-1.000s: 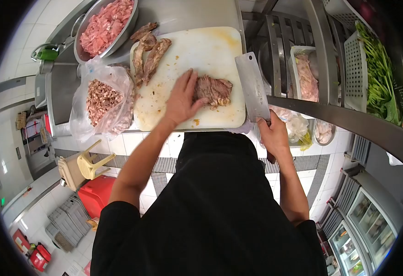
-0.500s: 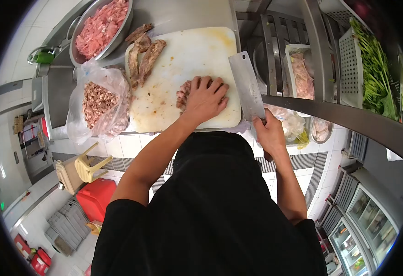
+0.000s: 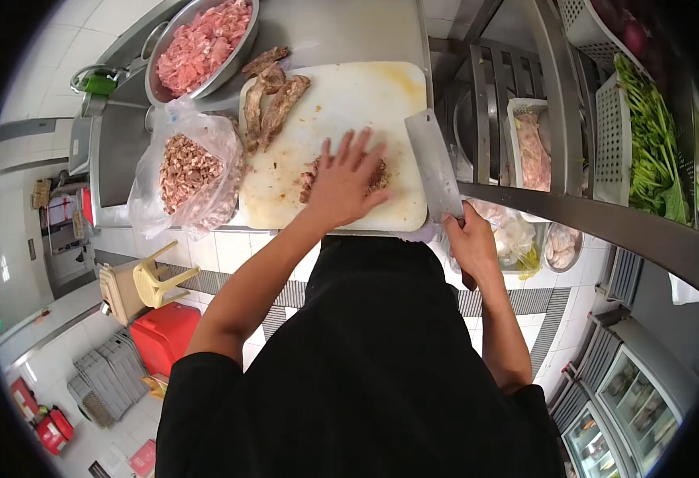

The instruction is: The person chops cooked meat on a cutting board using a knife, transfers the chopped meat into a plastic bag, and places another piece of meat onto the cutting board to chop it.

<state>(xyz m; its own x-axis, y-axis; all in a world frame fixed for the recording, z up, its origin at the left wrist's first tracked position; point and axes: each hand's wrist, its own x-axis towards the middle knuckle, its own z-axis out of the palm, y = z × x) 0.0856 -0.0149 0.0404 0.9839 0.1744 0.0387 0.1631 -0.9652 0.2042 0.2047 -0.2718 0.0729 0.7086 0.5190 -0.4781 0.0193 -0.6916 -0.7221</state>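
- Through the head camera I see the left hand [image 3: 341, 179] palm down near the middle of the frame, wide, its fingers spread.
- The chopped brown meat [image 3: 307, 185] is under that hand, showing past both sides of it; how firmly the hand presses, I can't tell.
- My right hand [image 3: 471, 239], right of centre, is closed around the handle of a cleaver [image 3: 435, 163].
- The cleaver's blade points up and to the left in the frame, over the right edge of the white cutting board [image 3: 389, 95].
- At the board's upper left I have brown meat strips [image 3: 282, 111], uncut and lying close together.
- Left of the board sits a clear plastic bag [image 3: 146, 203] with diced meat [image 3: 186, 171] inside.
- In the upper left a metal bowl [image 3: 242, 52] holds sliced pink meat [image 3: 202, 44].
- Towards the upper right, I see a container with pale meat [image 3: 533, 151] on a rack, and farther right leafy greens [image 3: 656, 135] in a perforated basket [image 3: 611, 143].
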